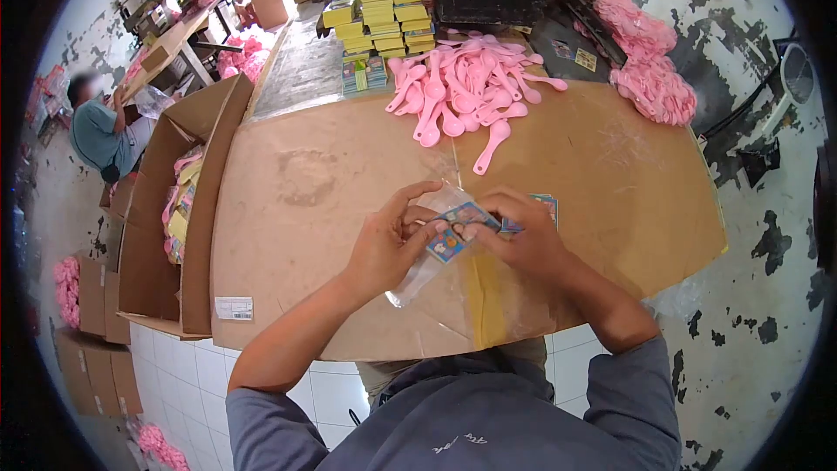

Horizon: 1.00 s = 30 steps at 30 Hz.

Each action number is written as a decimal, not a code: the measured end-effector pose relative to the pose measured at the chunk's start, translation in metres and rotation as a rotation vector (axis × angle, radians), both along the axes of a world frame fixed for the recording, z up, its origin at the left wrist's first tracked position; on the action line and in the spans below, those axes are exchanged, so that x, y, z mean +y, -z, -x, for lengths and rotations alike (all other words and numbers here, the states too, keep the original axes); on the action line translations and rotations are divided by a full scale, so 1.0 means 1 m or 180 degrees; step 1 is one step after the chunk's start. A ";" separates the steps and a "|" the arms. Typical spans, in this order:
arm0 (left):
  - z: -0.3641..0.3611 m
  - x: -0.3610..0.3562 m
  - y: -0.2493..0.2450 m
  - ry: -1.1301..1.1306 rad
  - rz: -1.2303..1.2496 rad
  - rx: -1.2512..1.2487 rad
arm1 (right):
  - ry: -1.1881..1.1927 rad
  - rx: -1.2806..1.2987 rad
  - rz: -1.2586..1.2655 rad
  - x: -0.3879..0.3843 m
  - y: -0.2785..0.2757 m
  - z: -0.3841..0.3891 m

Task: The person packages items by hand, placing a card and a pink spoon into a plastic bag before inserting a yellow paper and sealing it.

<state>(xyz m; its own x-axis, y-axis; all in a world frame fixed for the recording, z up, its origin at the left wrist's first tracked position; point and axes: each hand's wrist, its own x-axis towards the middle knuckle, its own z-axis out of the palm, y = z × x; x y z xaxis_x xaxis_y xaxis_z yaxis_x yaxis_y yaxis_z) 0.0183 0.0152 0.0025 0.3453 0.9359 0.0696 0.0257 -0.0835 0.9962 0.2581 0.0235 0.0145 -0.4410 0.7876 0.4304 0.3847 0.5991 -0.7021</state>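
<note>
A small colourful picture card [448, 244] is pinched between my two hands above the cardboard-covered table. My left hand [388, 240] has its thumb on the card's left side, its fingers curled round behind. My right hand [527, 231] presses its thumb and fingers on the right side. Against the card and my left fingers lies a clear plastic bag [411, 284], hanging down toward the table. More cards [547, 202] show just beyond my right hand, partly covered by it.
Pink plastic spoons [471, 78] lie heaped at the table's back, with card stacks [377, 13] beside them. An open cardboard box [144, 235] of packed items stands left. Pink bundles [654, 87] lie at the back right. A person [100, 131] sits far left.
</note>
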 end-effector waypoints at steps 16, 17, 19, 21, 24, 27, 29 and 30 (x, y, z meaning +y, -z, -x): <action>0.007 0.009 -0.002 0.0115 0.0159 -0.0059 | 0.0042 -0.0695 -0.0376 0.038 0.002 -0.005; 0.007 0.008 -0.002 0.0084 0.0217 -0.0211 | 0.0193 -0.0939 -0.0484 0.058 0.000 -0.013; 0.005 0.008 -0.004 0.0026 0.0318 -0.0509 | 0.0129 -0.1515 -0.0850 0.089 0.001 -0.029; 0.006 0.011 0.002 0.0093 0.0381 -0.0538 | -0.0303 -0.2163 -0.1368 0.106 0.005 -0.038; 0.009 0.012 0.004 0.0220 0.0439 -0.0665 | -0.0200 -0.1808 -0.1776 0.113 0.010 -0.039; 0.011 0.012 0.003 0.0295 0.0510 -0.0710 | 0.0479 -0.0463 0.0168 0.078 -0.022 -0.019; 0.011 0.012 0.003 0.0336 0.0561 -0.0773 | 0.0072 0.0892 0.0673 0.070 -0.031 -0.017; 0.010 0.011 0.003 0.0363 0.0578 -0.0843 | -0.0128 0.1573 0.0926 0.066 -0.033 -0.016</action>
<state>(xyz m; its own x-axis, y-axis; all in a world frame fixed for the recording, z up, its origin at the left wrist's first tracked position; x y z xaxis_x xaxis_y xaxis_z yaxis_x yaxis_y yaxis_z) 0.0087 0.0262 -0.0005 0.4406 0.8977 0.0066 -0.2352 0.1084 0.9659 0.2743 0.0897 0.0479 -0.2745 0.8912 0.3611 -0.0501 0.3617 -0.9309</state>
